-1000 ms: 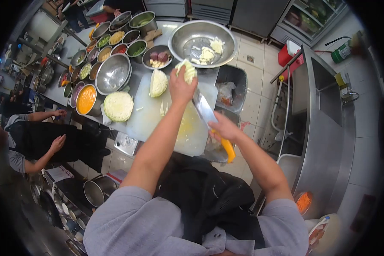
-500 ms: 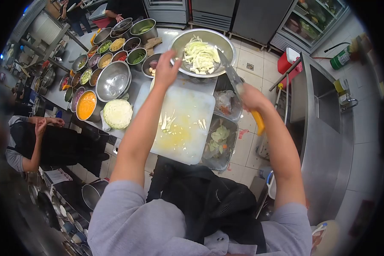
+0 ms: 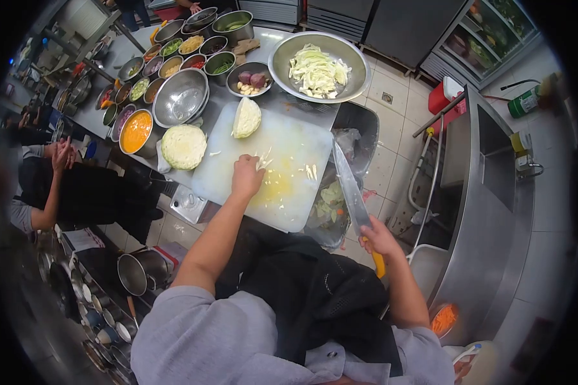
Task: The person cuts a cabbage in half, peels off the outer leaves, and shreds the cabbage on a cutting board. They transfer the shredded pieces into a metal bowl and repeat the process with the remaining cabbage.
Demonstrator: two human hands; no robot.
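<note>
My left hand (image 3: 247, 176) rests on the white cutting board (image 3: 295, 192), fingers closed over loose cabbage shreds (image 3: 263, 160). My right hand (image 3: 377, 239) grips a yellow-handled knife (image 3: 350, 186), blade pointing up and away, off the board's right edge. A cabbage wedge (image 3: 246, 118) stands at the board's far edge. A halved cabbage (image 3: 183, 146) lies cut side up left of the board. A large steel bowl (image 3: 355, 76) beyond the board holds chopped cabbage (image 3: 318, 70).
Several bowls of ingredients crowd the counter at far left, among them an empty steel bowl (image 3: 180, 97) and an orange sauce bowl (image 3: 137, 132). A bin (image 3: 359, 122) with scraps stands right of the board. Another person (image 3: 58, 179) stands at left. A steel sink unit (image 3: 488, 192) is at right.
My left hand came back from the big bowl down onto the board. My right hand drew the knife away from the bowl toward me. The cabbage wedge is back in view.
</note>
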